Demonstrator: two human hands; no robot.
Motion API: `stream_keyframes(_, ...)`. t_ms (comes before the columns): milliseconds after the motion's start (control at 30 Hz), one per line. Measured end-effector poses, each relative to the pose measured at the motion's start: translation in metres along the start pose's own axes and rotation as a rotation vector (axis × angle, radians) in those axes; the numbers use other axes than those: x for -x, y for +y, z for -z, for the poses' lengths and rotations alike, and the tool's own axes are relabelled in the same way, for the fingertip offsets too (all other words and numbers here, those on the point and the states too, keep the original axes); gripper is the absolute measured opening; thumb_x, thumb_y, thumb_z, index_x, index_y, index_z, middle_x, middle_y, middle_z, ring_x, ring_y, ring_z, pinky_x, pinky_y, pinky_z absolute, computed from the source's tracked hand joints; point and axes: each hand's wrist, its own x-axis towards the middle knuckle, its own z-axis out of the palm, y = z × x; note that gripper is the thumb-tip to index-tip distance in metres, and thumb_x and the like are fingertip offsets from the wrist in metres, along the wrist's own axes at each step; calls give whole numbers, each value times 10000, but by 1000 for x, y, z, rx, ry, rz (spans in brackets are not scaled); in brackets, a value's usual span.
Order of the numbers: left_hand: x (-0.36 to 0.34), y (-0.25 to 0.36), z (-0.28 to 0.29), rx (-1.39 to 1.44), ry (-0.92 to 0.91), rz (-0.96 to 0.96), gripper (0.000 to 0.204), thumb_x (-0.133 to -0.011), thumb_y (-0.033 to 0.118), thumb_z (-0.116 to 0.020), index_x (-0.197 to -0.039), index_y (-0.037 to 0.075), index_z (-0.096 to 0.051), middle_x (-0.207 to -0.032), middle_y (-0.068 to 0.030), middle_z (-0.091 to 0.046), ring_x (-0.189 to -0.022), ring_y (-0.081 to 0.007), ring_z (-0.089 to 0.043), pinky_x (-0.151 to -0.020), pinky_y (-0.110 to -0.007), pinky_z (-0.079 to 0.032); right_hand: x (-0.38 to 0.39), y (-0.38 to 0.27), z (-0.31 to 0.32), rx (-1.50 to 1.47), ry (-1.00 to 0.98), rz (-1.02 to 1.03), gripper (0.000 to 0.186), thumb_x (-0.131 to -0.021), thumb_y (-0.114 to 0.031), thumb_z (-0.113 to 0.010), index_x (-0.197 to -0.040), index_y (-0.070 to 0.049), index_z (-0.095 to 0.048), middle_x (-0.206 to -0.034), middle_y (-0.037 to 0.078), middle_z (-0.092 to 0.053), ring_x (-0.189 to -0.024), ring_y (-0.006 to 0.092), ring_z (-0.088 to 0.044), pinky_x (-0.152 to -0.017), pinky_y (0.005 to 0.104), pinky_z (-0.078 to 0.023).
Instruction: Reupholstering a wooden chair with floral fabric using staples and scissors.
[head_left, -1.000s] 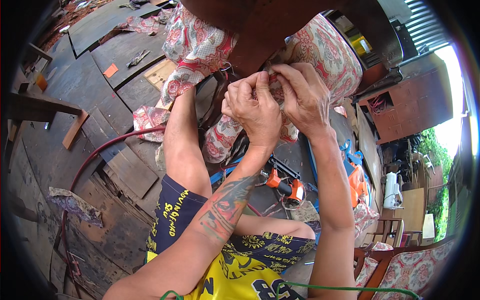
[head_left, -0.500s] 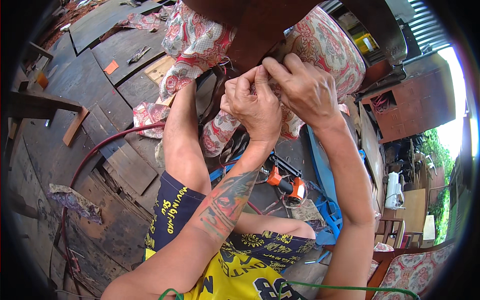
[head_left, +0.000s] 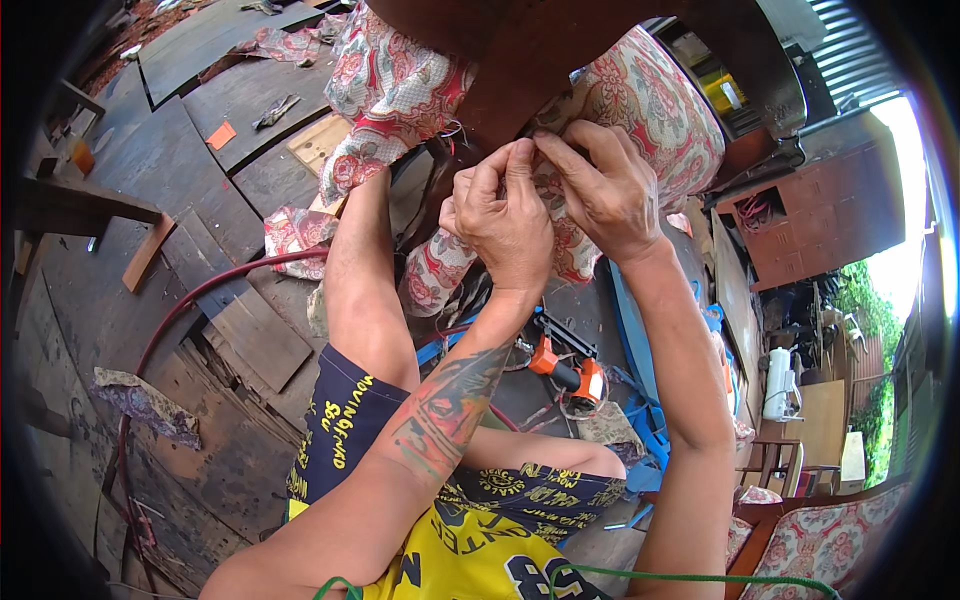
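Observation:
My left hand (head_left: 500,210) is closed in a pinch on floral fabric (head_left: 650,100) at the underside of a dark wooden furniture piece (head_left: 540,50). My right hand (head_left: 607,195) pinches just beside it, fingertips nearly touching the left thumb; what it holds there is too small to make out. A loose flap of the same floral fabric (head_left: 385,90) hangs to the left over my shin. Below my hands an orange-and-black nail or staple gun (head_left: 565,370) lies on the floor.
Worn wooden boards (head_left: 180,170) cover the floor. A red hose (head_left: 180,311) curves across the left. Blue material (head_left: 640,330) lies right of the gun. A floral upholstered chair (head_left: 820,545) is at the lower right. A wooden frame (head_left: 100,200) stands at left, a brown cabinet (head_left: 810,215) at right.
My right hand moved up and rightward half a second ago and is now back lower and left, its fingertips at my left thumb. My left hand stays at the same spot on the fabric.

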Motion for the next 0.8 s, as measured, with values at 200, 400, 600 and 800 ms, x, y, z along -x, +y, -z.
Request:
stream_keyframes(200,-1,-12,-2,238,-28,64,163,-933,234,-795,-961,74,-798,-819,-51,-755,-702,-161,-646,-794,-338,-430,2,4,-4,-5,12,26,424,-720,-98,-732,-1142,-137,-741,-1021,3,-628,-842,235,-618,-717,364,-568)
stream_keyframes(400,-5,-2,4,316,-22,225,200,-922,193,-825,-926,6,-753,-776,-38,-743,-670,-77,-625,-632,-277,-501,3,3,-3,15,-4,16,431,-721,-111,-730,-1151,-143,-745,-1034,-2,-636,-853,237,-619,-729,366,-568)
stream_keyframes(600,-8,-4,12,390,-85,219,196,-920,164,-827,-938,-6,-731,-782,-29,-730,-707,-49,-616,-646,-249,-516,2,0,-5,8,14,1,430,-720,-106,-733,-1147,-146,-750,-1050,-7,-642,-862,239,-619,-733,367,-567)
stream_keyframes(800,-12,-10,25,361,-171,209,178,-923,144,-817,-955,-14,-742,-808,-19,-741,-721,-43,-619,-670,-235,-518,0,0,-3,23,-2,9,454,-709,-90,-741,-1160,-147,-750,-1052,-6,-639,-861,237,-615,-733,359,-570)
